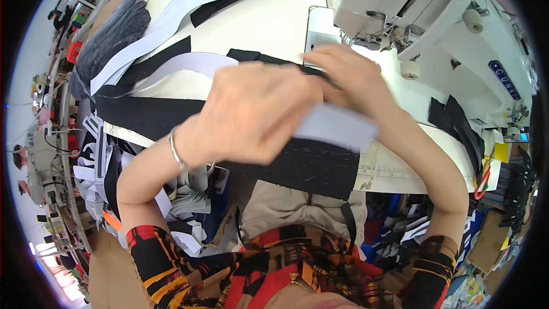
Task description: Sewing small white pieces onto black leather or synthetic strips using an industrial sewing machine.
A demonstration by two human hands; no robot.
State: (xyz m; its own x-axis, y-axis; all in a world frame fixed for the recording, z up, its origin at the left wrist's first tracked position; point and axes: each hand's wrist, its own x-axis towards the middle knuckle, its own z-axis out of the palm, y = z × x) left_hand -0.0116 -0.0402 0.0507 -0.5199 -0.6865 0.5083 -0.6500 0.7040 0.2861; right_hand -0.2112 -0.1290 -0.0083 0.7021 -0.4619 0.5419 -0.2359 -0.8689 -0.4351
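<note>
My left hand is closed on a white curved strip, and one end of the strip sticks out to the right below the fingers. Close beside it, partly behind it, is my right hand, its fingers bent toward the left and smeared by motion. Whether those fingers grip anything is hidden. Beneath both hands a long piece of black fabric lies across the table and hangs over its front edge. Just beyond my right hand stands a white sewing machine.
More white strips and black pieces lie at the far left, beside a grey cloth bundle. Black fabric pieces and orange-handled scissors are at the table's right edge. Cut scraps fill the space below left.
</note>
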